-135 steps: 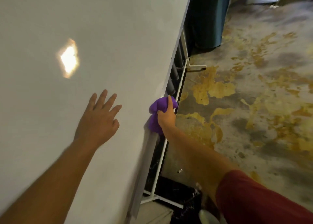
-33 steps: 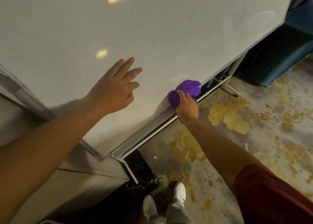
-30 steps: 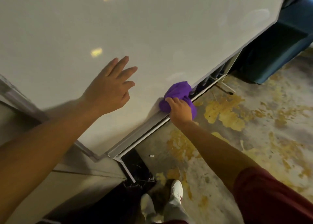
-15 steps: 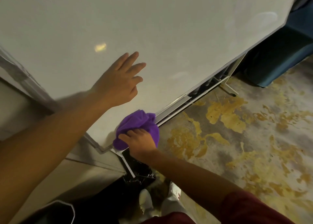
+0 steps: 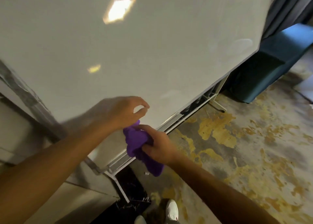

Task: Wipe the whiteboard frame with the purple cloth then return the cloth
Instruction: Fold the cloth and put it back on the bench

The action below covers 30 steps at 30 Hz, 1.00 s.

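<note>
Right hand (image 5: 159, 147) is clenched around the bunched soft purple cloth (image 5: 140, 147), fingers pressed into the wad, a loose tail hanging below the fist over the stained concrete floor (image 5: 245, 156). The cloth sits just in front of the bottom edge of the large white glossy whiteboard (image 5: 152, 54), near the pale metal frame rail (image 5: 171, 124) and its lower left corner; can't tell if it touches the rail. Left hand (image 5: 123, 112) is blurred, fingers curled, thumb and forefinger nearly meeting, pinching nothing visible, right above the cloth. Risks: grip covers only the middle of the wad, so the dangling tail could drag on the dirty floor or snag the white stand leg (image 5: 121, 188); a sloppy hand-over could drop it near the white shoes (image 5: 171, 210).
</note>
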### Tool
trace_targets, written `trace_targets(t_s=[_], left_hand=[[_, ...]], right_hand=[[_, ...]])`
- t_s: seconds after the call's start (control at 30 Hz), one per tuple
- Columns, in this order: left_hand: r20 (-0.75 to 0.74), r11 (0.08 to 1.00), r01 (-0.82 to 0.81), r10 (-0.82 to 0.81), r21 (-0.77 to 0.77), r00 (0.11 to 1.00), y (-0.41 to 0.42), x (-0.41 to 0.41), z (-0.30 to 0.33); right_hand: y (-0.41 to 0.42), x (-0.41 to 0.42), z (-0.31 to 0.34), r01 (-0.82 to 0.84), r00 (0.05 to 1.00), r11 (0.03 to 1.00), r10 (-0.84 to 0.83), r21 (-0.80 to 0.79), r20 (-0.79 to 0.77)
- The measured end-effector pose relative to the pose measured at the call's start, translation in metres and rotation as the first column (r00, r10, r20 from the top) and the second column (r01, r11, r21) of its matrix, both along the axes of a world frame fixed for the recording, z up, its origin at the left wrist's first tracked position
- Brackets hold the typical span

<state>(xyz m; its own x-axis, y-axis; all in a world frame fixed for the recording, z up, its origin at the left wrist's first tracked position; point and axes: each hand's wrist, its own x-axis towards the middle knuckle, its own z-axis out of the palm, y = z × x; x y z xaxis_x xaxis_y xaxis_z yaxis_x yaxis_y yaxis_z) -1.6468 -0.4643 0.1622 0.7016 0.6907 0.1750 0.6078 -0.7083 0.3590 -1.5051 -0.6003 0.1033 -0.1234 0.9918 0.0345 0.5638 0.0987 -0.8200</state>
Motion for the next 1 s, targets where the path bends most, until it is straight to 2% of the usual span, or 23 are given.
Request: trace_targets(t_s=[0.07,0.13,0.2,0.23,0.27,0.33,0.4,0.43,0.53,0.6,0.7,0.8,0.87,0.9,1.0], left_hand=[[0.221,0.963,-0.019,0.082,-0.271,0.972,-0.014,0.022,0.000],[0.402,0.855,-0.040,0.283,-0.517,0.871,-0.025,0.043,-0.001],[0.462,0.769,-0.039,0.422,-0.638,0.780,-0.032,0.073,0.001],[0.461,0.751,-0.017,0.422,-0.660,0.781,-0.034,0.089,0.001],[0.452,0.743,0.029,0.375,-0.668,0.809,-0.036,0.105,0.001],[0.406,0.718,0.168,0.171,-0.675,0.898,-0.041,0.146,0.004],[0.362,0.701,0.259,-0.001,-0.665,0.932,-0.043,0.193,0.007],[0.356,0.702,0.283,-0.044,-0.654,0.933,-0.042,0.216,0.009],[0.353,0.740,0.328,-0.130,-0.587,0.927,-0.036,0.291,0.014],[0.354,0.726,0.380,-0.199,-0.573,0.914,-0.030,0.344,0.018],[0.338,0.692,0.434,-0.281,-0.577,0.898,-0.025,0.426,0.034],[0.353,0.664,0.506,-0.363,-0.551,0.862,-0.019,0.513,0.049],[0.333,0.651,0.533,-0.416,-0.540,0.846,-0.013,0.542,0.057],[0.337,0.618,0.555,-0.443,-0.557,0.831,-0.003,0.612,0.059],[0.365,0.574,0.592,-0.470,-0.565,0.804,0.012,0.658,0.076]], right_hand=[[-0.010,0.041,0.024,0.140,0.988,0.989,-0.143,-0.048,-0.058],[-0.016,0.075,0.038,0.256,0.963,0.966,-0.258,-0.035,-0.080],[-0.021,0.110,0.049,0.392,0.916,0.920,-0.390,-0.002,-0.092],[-0.022,0.126,0.053,0.459,0.884,0.888,-0.455,0.016,-0.108],[-0.022,0.140,0.056,0.516,0.852,0.856,-0.509,0.031,-0.124],[-0.026,0.171,0.061,0.594,0.803,0.802,-0.584,0.072,-0.117],[-0.032,0.204,0.064,0.578,0.815,0.814,-0.572,0.060,-0.088],[-0.035,0.221,0.064,0.536,0.840,0.844,-0.530,0.022,-0.120],[-0.045,0.282,0.063,0.397,0.855,0.916,-0.393,-0.060,-0.338],[-0.050,0.336,0.066,0.363,0.836,0.929,-0.360,-0.074,-0.413],[-0.056,0.426,0.076,0.432,0.810,0.898,-0.429,-0.087,-0.400],[-0.055,0.523,0.089,0.607,0.766,0.793,-0.562,0.059,-0.312],[-0.047,0.560,0.099,0.672,0.722,0.737,-0.627,0.080,-0.293],[-0.042,0.628,0.104,0.703,0.693,0.709,-0.664,0.059,-0.281],[-0.032,0.684,0.110,0.652,0.721,0.757,-0.634,-0.037,-0.280]])
